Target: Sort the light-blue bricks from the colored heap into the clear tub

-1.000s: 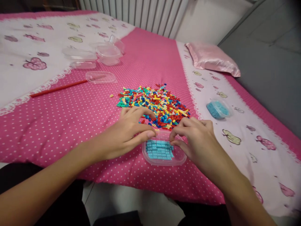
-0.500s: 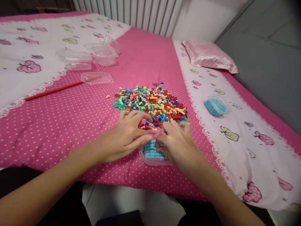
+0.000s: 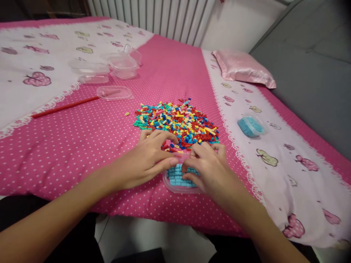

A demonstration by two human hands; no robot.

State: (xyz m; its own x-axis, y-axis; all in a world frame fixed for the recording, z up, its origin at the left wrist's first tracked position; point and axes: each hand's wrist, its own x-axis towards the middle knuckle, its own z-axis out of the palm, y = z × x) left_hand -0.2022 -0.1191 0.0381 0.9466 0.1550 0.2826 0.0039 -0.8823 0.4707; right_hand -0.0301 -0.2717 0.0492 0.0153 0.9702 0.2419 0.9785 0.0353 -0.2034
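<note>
A clear plastic container point(image 3: 175, 189) stands close in front of me, with light-blue toy bricks point(image 3: 175, 178) laid in rows inside it. My right hand point(image 3: 205, 164) is over its right side, fingers curled, thumb and forefinger close together at the bricks; whatever may be between them is hidden. At the container's left side is my left hand point(image 3: 153, 155), its fingers bent but apart and its thumb stretched toward the rim, holding nothing. Just beyond both hands spreads a pile of small multicoloured bricks point(image 3: 178, 120).
Another clear container point(image 3: 251, 126) with blue bricks sits at the right. Several clear tubs point(image 3: 123, 64) are stacked at the back left, near a clear lid point(image 3: 113, 92) and a red stick point(image 3: 65, 106). A pink pillow point(image 3: 242, 67) lies at the back right of the bed.
My right thumb and forefinger have shifted slightly over the light-blue bricks, and more of their rows shows. My left hand keeps its place. The view has tilted a little.
</note>
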